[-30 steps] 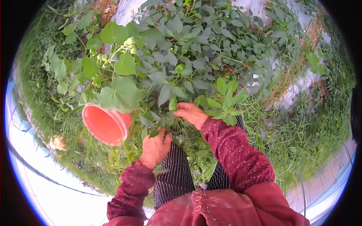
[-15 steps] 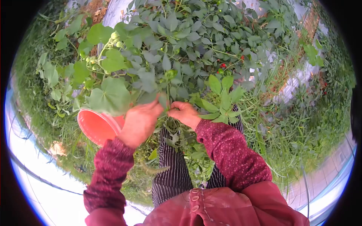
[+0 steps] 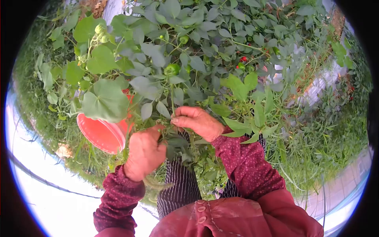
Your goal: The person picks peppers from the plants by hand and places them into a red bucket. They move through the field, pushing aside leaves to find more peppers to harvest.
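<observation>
My right hand (image 3: 198, 121) pinches a thin green stem (image 3: 173, 98) between thumb and fingertips. Higher on that plant hangs a green pepper (image 3: 171, 70), among grey-green leaves. My left hand (image 3: 146, 152) is closed, lower and to the left, with dark leaves (image 3: 177, 147) at its fingers; its grip is partly hidden. Beside it on the left, a red bucket (image 3: 100, 136) lies tilted with its opening toward me, partly covered by a broad leaf (image 3: 106, 100).
Dense pepper plants fill the area ahead, with a red pepper (image 3: 243, 59) to the right. A broad-leaved plant with pale buds (image 3: 100, 33) grows at upper left. Tall grass (image 3: 312, 158) is on the right. My striped trouser legs (image 3: 177, 185) are below.
My left hand has moved down and away from the stem, with leaves at its fingers. My right hand stays on the stem. The whole view has shifted slightly.
</observation>
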The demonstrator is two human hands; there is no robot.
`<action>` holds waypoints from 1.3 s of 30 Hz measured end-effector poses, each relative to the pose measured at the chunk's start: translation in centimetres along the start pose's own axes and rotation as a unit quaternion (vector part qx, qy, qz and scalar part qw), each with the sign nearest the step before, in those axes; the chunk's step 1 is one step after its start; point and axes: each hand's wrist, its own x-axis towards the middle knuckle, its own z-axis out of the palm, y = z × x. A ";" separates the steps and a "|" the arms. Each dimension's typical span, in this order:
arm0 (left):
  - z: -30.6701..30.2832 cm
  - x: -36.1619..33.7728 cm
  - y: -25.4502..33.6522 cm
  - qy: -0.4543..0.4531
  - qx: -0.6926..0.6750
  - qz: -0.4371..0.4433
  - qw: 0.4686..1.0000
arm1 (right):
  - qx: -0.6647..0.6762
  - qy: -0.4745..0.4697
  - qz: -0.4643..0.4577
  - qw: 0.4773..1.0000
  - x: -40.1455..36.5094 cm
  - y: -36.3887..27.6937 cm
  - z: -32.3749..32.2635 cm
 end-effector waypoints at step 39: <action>6.4 7.9 -3.7 -0.017 -0.379 0.006 0.925 | 0.079 0.195 -0.044 0.977 0.9 -2.1 -2.1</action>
